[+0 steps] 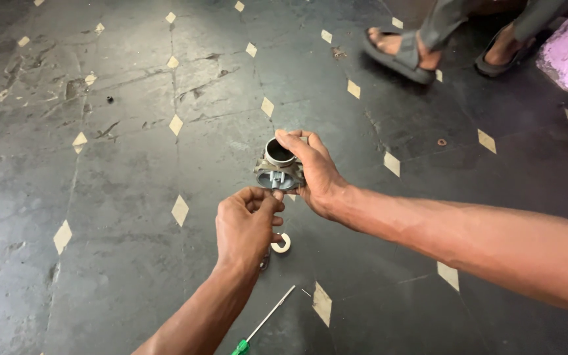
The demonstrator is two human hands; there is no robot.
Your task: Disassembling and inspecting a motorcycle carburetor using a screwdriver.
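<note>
Right hand (315,172) is clamped around the metal carburetor body (277,167), held above the dark floor (133,197) with its round bore pointing up. Left hand (246,227) sits just below it, fingertips pinched together at its lower edge. A white ring (283,244) and a green-handled screwdriver (262,323) lie on the floor nearer me.

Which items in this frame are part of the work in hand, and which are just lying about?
In hand:
- Metal carburetor body, gripped by the right hand
- Left hand, fingertips pinched at the body's lower edge

Lying about:
- Green-handled screwdriver on the floor
- White ring on the floor by the left hand
- Small dark bit far left
- Another person's sandalled feet
</note>
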